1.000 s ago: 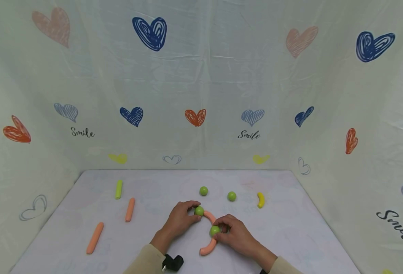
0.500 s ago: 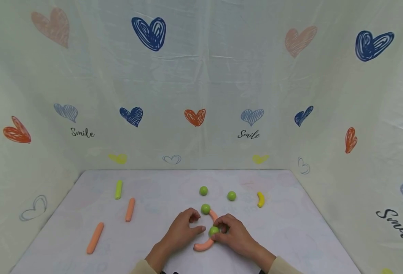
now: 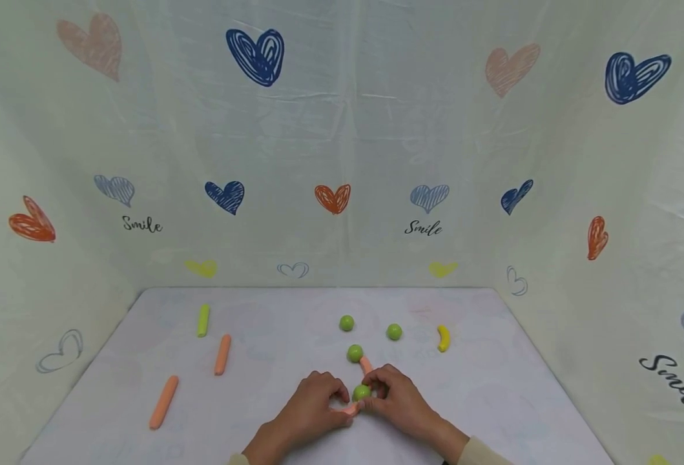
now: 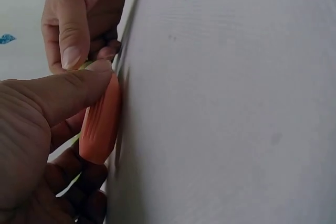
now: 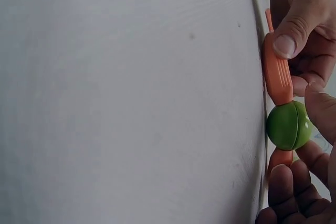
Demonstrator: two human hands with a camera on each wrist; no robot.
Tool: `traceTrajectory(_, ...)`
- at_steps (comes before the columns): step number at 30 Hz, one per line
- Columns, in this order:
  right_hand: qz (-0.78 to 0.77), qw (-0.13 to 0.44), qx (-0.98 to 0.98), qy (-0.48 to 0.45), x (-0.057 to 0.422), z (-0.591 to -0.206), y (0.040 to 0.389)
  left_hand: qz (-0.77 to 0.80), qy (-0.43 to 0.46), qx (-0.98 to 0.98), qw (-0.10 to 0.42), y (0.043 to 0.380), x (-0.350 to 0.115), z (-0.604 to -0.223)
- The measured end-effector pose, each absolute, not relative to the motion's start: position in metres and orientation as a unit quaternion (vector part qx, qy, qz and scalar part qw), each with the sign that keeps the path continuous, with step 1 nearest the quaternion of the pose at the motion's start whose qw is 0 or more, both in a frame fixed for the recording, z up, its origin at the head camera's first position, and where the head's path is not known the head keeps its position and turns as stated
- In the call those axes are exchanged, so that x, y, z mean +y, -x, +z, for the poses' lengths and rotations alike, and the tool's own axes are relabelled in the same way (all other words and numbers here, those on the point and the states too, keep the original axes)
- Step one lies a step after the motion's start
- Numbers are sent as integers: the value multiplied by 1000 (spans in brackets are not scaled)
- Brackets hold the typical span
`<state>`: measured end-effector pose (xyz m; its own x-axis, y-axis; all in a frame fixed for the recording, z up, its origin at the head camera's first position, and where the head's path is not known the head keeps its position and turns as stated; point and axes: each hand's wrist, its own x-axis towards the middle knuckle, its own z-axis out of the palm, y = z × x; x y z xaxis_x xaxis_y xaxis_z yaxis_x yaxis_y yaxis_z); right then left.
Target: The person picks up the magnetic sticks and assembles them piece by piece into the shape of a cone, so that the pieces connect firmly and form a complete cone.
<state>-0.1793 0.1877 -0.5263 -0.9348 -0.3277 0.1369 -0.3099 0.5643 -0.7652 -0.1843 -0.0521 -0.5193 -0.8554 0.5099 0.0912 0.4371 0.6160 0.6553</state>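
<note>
On the white table, a green ball [image 3: 362, 392] sits between two curved orange pieces, joined end to end with them. My right hand [image 3: 402, 403] pinches this ball between thumb and fingers. With thumb and fingers, my left hand [image 3: 312, 408] grips the near orange piece [image 3: 350, 409], whose grooved side [image 5: 279, 74] shows in the right wrist view. Beyond the hands, the far orange piece [image 3: 366, 365] leads up to a second green ball [image 3: 355, 352] at its end. Fingers partly hide both orange pieces.
Two loose green balls, one [image 3: 347, 323] behind and another [image 3: 394, 332] to its right, lie near a yellow curved piece [image 3: 444, 338]. At left are a lime stick [image 3: 203, 321], a short orange stick [image 3: 222, 354] and a longer orange stick [image 3: 164, 402]. A heart-printed curtain surrounds the table.
My left hand has let go of the far ball and come nearer to grip the near orange piece. The chain has swung, its far ball shifting right, while my right hand keeps its ball.
</note>
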Motion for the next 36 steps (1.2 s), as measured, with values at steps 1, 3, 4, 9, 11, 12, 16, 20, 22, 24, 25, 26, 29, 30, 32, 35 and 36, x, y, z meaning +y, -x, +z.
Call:
traceTrajectory(1, -431, 11, 884, 183, 188, -526, 178, 342, -270, 899, 46, 184, -54, -519)
traceTrajectory(3, -433, 16, 882, 187, 188, -526, 176, 329, -279, 901, 40, 185, -58, -516)
traceTrajectory(4, -435, 21, 881, 188, 188, -525, 175, 323, -283, 903, 39, 185, -61, -514)
traceTrajectory(9, -436, 35, 878, 193, 188, -522, 168, 296, -297, 908, 25, 186, -70, -507)
traceTrajectory(11, -439, 40, 876, 198, 187, -522, 166, 286, -297, 911, 11, 186, -73, -506)
traceTrajectory(12, -440, 42, 874, 201, 187, -522, 166, 282, -293, 913, 7, 187, -75, -505)
traceTrajectory(16, -450, 54, 865, 216, 185, -524, 164, 266, -283, 922, -7, 189, -78, -505)
traceTrajectory(20, -453, 61, 859, 232, 184, -526, 163, 265, -276, 924, -14, 190, -78, -505)
traceTrajectory(22, -450, 54, 860, 235, 185, -526, 162, 272, -274, 922, -15, 189, -76, -505)
traceTrajectory(24, -449, 45, 862, 229, 185, -524, 162, 277, -273, 921, -14, 188, -72, -505)
traceTrajectory(25, -450, 40, 865, 221, 186, -523, 163, 280, -273, 920, -15, 187, -70, -504)
traceTrajectory(26, -453, 32, 866, 211, 186, -522, 163, 285, -274, 918, -17, 187, -68, -505)
traceTrajectory(29, -462, 8, 873, 156, 189, -519, 168, 294, -275, 915, -31, 184, -59, -506)
traceTrajectory(30, -463, -1, 876, 136, 191, -518, 170, 295, -276, 914, -36, 184, -56, -506)
traceTrajectory(32, -459, -20, 882, 101, 193, -517, 176, 289, -275, 916, -44, 183, -50, -508)
traceTrajectory(35, -435, -22, 897, 72, 196, -515, 186, 269, -277, 922, -42, 181, -43, -509)
traceTrajectory(36, -425, -19, 902, 71, 196, -515, 188, 262, -279, 923, -41, 180, -41, -509)
